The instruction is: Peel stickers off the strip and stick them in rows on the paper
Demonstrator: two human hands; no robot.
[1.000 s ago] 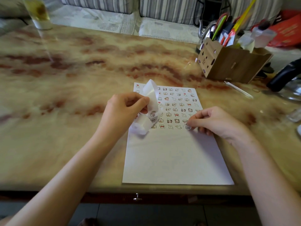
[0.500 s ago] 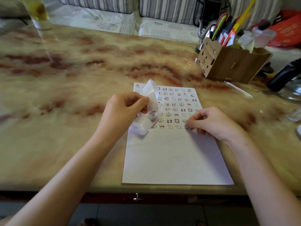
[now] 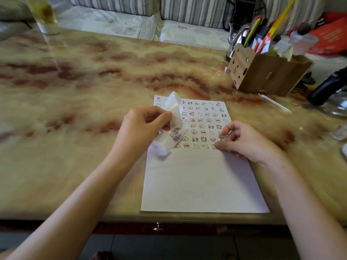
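Observation:
A white sheet of paper [image 3: 202, 181] lies on the marble table, its far half covered with several rows of small cartoon stickers [image 3: 204, 117]. My left hand [image 3: 142, 126] pinches a curled white sticker strip [image 3: 174, 104] above the paper's left edge; a few stickers show on the strip's lower loop. My right hand [image 3: 244, 141] rests on the paper at the right end of the nearest sticker row. Its thumb tip touches the sheet there, and the forefinger is raised a little above it. I see nothing held between these fingers.
A wooden organiser box [image 3: 266, 76] full of pens and scissors stands at the far right, with a clear stick [image 3: 274, 103] lying in front of it. A black object [image 3: 326, 87] sits at the right edge. A drinking glass [image 3: 44, 14] stands far left. The table's front edge [image 3: 112, 218] is close.
My right forefinger has lifted and the fingers have spread from their pinched press at the end of the nearest row. My left hand still holds the strip in the same place.

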